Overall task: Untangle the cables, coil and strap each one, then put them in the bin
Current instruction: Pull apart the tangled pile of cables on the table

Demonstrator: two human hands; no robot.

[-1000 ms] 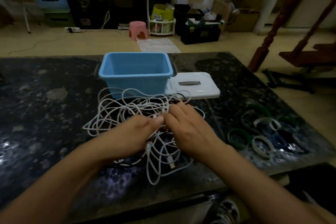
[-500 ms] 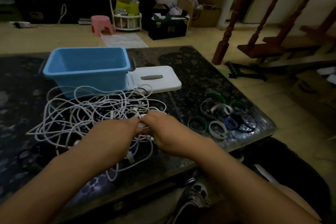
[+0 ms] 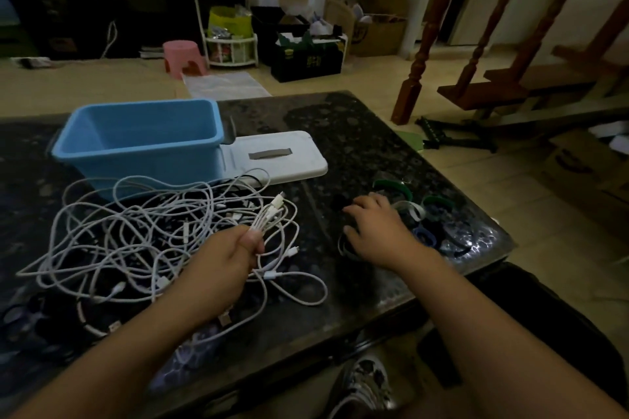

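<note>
A tangled heap of white cables (image 3: 136, 235) lies on the dark stone table (image 3: 357, 153), in front of the blue bin (image 3: 143, 143). My left hand (image 3: 224, 265) grips a folded bunch of white cable (image 3: 272, 214) at the heap's right edge; its plug ends stick up past my thumb. My right hand (image 3: 377, 231) rests with curled fingers on the pile of straps (image 3: 425, 214), green, white and blue loops near the table's right corner. Whether it holds a strap is hidden under the fingers.
The bin's white lid (image 3: 279, 156) lies flat to the right of the bin. The table's front edge is close to my body, and my shoe (image 3: 367, 381) shows below it. A wooden stair rail (image 3: 418, 54) and floor clutter stand beyond the table.
My right hand has left the cables and moved right onto the straps. My left hand now holds the cable bunch alone and has lifted it slightly.
</note>
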